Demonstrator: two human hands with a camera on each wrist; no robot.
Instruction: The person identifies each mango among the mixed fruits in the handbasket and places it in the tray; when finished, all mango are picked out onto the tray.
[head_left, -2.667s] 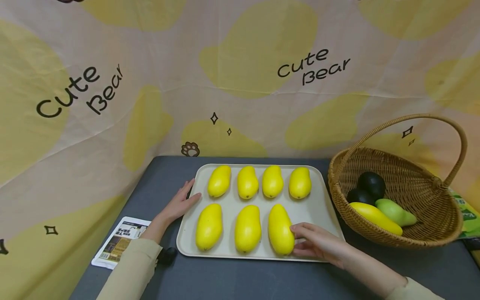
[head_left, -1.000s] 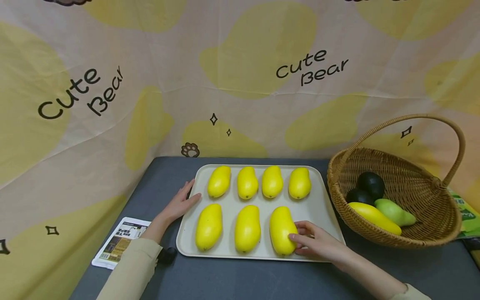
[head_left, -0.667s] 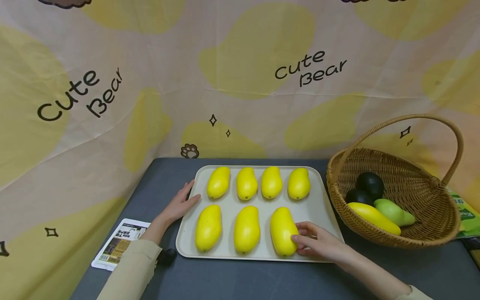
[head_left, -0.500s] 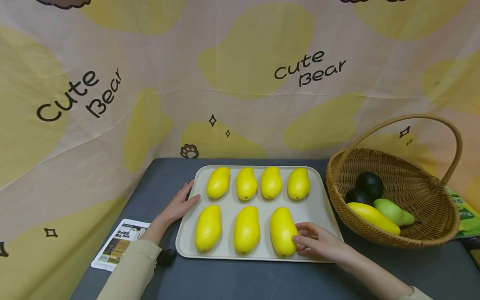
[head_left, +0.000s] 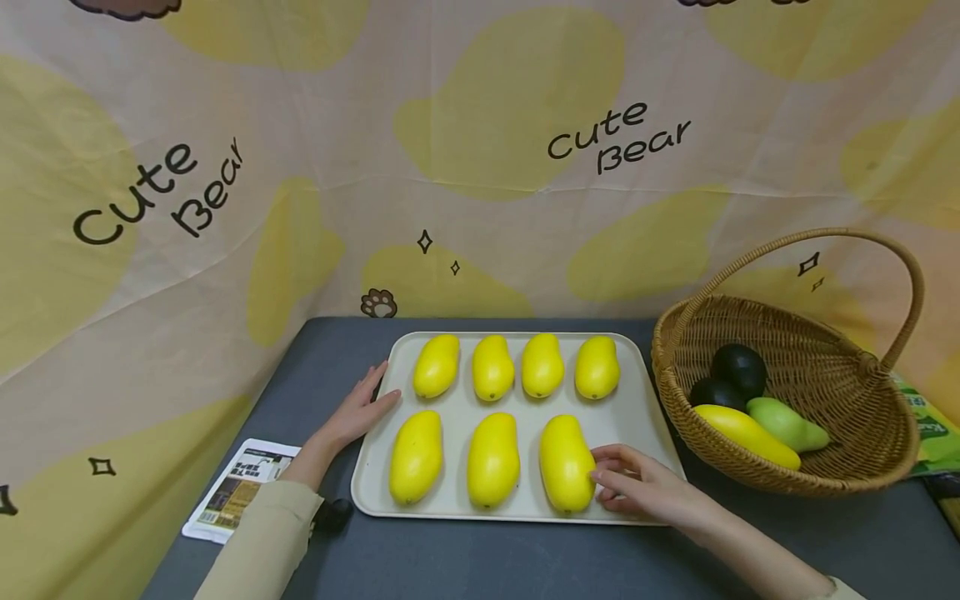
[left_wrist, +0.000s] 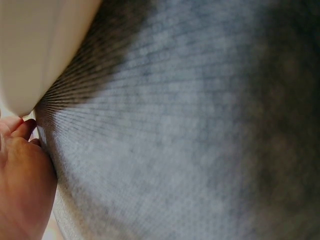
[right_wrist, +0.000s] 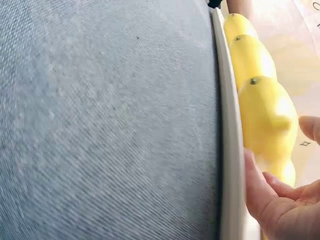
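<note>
Yellow mangoes lie in two rows on a cream tray (head_left: 622, 425): several at the back and three in front. My right hand (head_left: 637, 483) is at the right side of the front-right mango (head_left: 566, 463), fingers loosely bent. In the right wrist view, the thumb (right_wrist: 311, 128) stands at that mango's edge with a slight gap, while the lower fingers (right_wrist: 257, 187) lie close beside it; whether they touch is unclear. My left hand (head_left: 358, 412) rests with fingers extended on the tray's left edge; the left wrist view shows only part of this hand (left_wrist: 25, 185).
A wicker basket (head_left: 862, 417) on the right holds two dark round fruits (head_left: 738, 371), a yellow fruit (head_left: 746, 436) and a green pear (head_left: 787, 423). A white printed packet (head_left: 240, 492) lies left, near the left forearm. A patterned cloth (head_left: 487, 167) hangs behind the grey table (head_left: 465, 558).
The front-right mango has shifted slightly right with my right hand beside it. Since then the right thumb has drawn back to the mango's edge. The left hand has stayed put.
</note>
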